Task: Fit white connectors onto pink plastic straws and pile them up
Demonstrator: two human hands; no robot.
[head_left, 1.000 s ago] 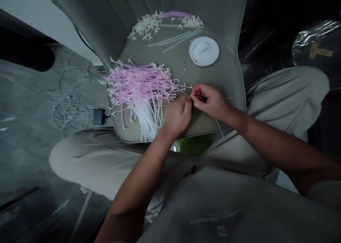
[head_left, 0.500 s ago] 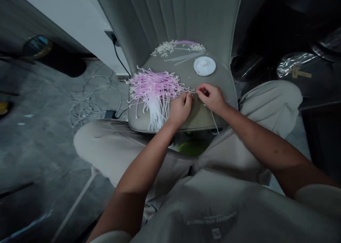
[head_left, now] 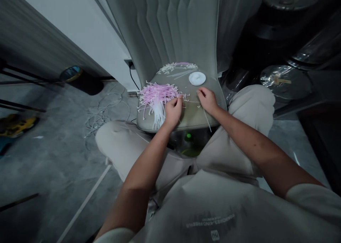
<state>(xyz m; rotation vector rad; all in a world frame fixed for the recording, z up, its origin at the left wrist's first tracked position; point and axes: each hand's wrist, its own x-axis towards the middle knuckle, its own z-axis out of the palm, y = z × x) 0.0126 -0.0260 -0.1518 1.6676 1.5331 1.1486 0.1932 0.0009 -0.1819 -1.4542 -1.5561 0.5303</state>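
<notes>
My left hand (head_left: 173,112) is closed in a pinch at the right edge of a pile of thin pink-and-white stems (head_left: 159,93) with small pale tips. From its fingertips a thin stem (head_left: 191,101) runs right, towards my right hand (head_left: 208,99). My right hand is also closed, thumb and forefinger together; what sits between them is too small to make out. Below it, a loose white stick (head_left: 207,120) slants over the front edge of the chair seat (head_left: 191,117). Behind my right hand stands a small white dish (head_left: 197,78) with white material in it.
Small pale pieces (head_left: 167,68) and several clear sticks (head_left: 183,73) lie at the back of the seat, below the backrest (head_left: 176,26). Coiled cables (head_left: 106,109) and a dark bin (head_left: 82,81) are on the floor to the left. Plastic-wrapped items (head_left: 277,81) stand right.
My hands have moved apart, and a thin stem now shows between them. The head view has shifted, so the chair appears farther left and lower.
</notes>
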